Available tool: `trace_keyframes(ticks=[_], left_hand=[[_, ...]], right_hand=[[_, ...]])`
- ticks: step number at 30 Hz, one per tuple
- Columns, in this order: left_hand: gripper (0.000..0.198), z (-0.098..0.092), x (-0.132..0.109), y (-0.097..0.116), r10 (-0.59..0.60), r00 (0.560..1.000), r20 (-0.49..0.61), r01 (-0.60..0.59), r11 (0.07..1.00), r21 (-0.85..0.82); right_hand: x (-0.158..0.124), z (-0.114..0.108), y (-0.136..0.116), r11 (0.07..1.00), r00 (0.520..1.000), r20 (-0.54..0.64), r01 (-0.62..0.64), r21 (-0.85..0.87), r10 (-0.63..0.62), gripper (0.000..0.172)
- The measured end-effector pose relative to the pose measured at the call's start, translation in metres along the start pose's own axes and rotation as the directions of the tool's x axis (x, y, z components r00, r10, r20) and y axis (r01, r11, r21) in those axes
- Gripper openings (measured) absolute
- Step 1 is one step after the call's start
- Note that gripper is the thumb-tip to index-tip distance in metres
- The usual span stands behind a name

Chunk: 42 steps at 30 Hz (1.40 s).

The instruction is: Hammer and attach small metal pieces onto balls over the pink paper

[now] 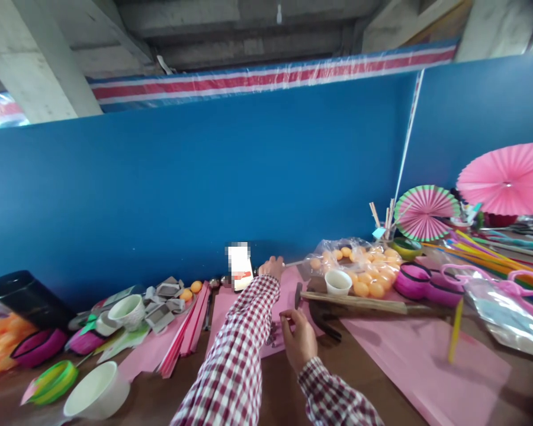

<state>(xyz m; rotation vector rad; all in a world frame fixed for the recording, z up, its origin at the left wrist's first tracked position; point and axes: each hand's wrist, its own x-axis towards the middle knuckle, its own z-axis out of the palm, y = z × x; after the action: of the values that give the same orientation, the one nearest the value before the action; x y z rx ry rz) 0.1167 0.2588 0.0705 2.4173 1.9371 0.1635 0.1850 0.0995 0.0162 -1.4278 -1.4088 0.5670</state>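
My left hand reaches to the back of the table, beside a white phone-like object that leans near the blue panel. Its fingers are curled, close to a thin light stick, and what they hold is too small to make out. Nearer to me, my right hand hovers over pink paper, thumb and forefinger close together. Small dark pieces lie on the paper just left of it. A hammer with a wooden handle lies to its right.
Orange balls in clear plastic and a white cup stand right of centre. Pink scissors and paper fans are farther right. Cups, folded pink strips and a black cylinder lie left. The blue panel closes the back.
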Motion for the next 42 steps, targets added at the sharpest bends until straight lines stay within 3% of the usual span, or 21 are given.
trace_keyframes(ticks=[9,13,17,19,21,26,29,32,38,42], left_hand=[[0.032,-0.010,-0.003,-0.009,0.059,0.998,-0.017,-0.058,0.998,0.019],[0.033,-0.027,-0.015,-0.020,0.071,0.995,-0.072,-0.073,0.997,-0.032],[0.032,-0.054,-0.046,-0.034,0.104,0.985,-0.140,-0.118,0.988,-0.097],[0.030,-0.063,-0.074,-0.038,0.134,0.977,-0.168,-0.157,0.979,-0.132],[0.027,-0.064,-0.109,-0.036,0.175,0.951,-0.254,-0.247,0.925,-0.287],[0.022,-0.035,-0.199,-0.010,0.130,0.942,-0.310,-0.300,0.744,-0.598],[0.020,-0.013,-0.229,0.006,0.024,0.954,-0.299,-0.248,0.625,-0.740],[0.024,0.003,-0.236,0.011,-0.127,0.947,-0.294,-0.183,0.540,-0.822],[0.024,0.019,-0.227,0.000,-0.144,0.904,-0.403,-0.262,0.558,-0.788],[0.027,0.025,-0.226,-0.005,-0.129,0.921,-0.368,-0.250,0.529,-0.811]], right_hand=[[0.002,0.001,0.000,1.000,1.000,0.009,0.012,-0.015,-0.012,0.017],[0.001,0.002,0.000,0.999,1.000,0.003,0.006,-0.045,-0.006,0.017],[0.001,0.002,0.002,0.999,1.000,0.012,0.018,-0.051,-0.017,0.020],[0.001,0.002,0.003,0.998,0.999,0.022,0.025,-0.049,-0.024,0.021],[0.002,0.002,0.004,0.998,0.999,0.035,0.023,-0.051,-0.022,0.021],[0.004,0.004,0.009,0.998,0.999,0.036,0.039,-0.053,-0.037,0.022],[0.004,0.007,0.013,0.997,0.997,0.039,0.070,-0.035,-0.069,0.023],[0.005,0.008,0.015,0.994,0.994,0.051,0.098,-0.038,-0.096,0.023],[0.006,0.003,0.010,0.984,0.987,0.015,0.160,-0.075,-0.160,0.022],[0.006,0.002,0.010,0.984,0.987,0.012,0.162,-0.066,-0.162,0.022]])
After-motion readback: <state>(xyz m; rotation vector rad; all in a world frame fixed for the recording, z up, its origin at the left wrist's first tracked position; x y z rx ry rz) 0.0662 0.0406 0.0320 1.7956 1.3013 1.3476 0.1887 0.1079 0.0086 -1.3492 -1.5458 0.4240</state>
